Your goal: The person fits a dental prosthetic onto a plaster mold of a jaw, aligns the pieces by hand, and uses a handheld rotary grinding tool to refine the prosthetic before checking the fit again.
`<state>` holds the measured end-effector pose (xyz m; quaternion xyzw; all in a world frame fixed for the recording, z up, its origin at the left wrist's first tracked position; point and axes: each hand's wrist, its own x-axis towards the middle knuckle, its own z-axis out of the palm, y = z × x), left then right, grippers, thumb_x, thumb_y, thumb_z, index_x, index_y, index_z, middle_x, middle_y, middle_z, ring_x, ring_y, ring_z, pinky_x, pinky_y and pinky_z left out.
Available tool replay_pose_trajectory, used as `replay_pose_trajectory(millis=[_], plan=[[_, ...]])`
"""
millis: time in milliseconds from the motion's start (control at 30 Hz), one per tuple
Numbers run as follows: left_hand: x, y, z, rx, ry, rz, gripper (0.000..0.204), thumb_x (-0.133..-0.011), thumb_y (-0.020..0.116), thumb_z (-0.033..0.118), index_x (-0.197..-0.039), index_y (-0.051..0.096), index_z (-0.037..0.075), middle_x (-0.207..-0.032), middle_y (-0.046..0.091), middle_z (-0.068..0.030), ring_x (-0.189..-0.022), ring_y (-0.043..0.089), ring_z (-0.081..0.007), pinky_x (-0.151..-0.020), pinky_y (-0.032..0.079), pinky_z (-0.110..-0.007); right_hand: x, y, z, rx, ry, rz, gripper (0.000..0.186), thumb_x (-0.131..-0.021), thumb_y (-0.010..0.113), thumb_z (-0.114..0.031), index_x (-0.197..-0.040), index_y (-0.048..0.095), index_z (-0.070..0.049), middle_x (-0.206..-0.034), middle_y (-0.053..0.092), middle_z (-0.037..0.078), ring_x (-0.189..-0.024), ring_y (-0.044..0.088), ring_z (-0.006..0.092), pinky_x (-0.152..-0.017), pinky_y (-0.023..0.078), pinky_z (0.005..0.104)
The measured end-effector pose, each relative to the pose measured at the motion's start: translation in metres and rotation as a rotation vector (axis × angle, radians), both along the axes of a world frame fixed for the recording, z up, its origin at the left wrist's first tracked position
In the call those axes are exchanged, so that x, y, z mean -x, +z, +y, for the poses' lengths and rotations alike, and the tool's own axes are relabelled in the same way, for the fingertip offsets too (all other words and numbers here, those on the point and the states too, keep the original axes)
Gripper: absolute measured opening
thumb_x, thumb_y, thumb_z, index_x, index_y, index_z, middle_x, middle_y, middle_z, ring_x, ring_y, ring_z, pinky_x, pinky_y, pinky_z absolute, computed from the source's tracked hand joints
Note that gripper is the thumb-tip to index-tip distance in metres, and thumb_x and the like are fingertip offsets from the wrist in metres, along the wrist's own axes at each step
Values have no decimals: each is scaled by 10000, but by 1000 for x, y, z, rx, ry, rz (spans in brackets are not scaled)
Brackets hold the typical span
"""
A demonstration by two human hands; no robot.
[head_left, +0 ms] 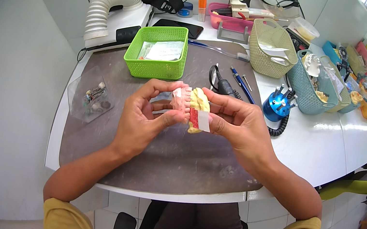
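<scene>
White bench (pixel 306 153) carries a grey-brown mat (pixel 183 173). Above it, the left hand (pixel 136 116) pinches a pink dental cast (pixel 179 101) against a yellow dental cast (pixel 200 99), pinched by the right hand (pixel 247 128), whose thumb (pixel 219 126) meets a red-and-white strip (pixel 199 120). Caution: uneven finger pressure could displace the strip or drop either cast. Mat surface: pale-marked, green basket (pixel 153 69) at rear; floor (pixel 264 214): pale tile

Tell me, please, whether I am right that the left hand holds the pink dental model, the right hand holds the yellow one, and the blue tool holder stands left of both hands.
Not quite: the left hand holds the pink dental model and the right hand the yellow dental model, but the head view shows the blue tool holder right of both hands, not left.
</scene>
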<state>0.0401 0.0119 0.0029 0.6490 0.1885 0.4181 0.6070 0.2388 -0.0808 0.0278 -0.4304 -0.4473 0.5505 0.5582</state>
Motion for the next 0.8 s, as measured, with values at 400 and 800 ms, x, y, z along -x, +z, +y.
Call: replay_pose_trajectory(millis=[400,800], plan=[[3,6,-5,-171,-29,-85,554,-850,738,-25,-1360,532,40,-1477,449,-198,-1221,583,-274,-991,550,-369,5,2,-3,-157,-73,-134,495,-916,715,-89,-1374,547,-4,-1127,697,121,-998,671,141,-889,545,275],[4,3,-4,-199,-22,-101,440,-907,700,41,-1320,559,-9,-1455,466,-231,-1255,564,-297,-1021,522,-392,11,-3,-6,-226,-145,-200,436,-905,732,-106,-1294,561,-8,-1104,692,122,-983,686,156,-846,559,267]])
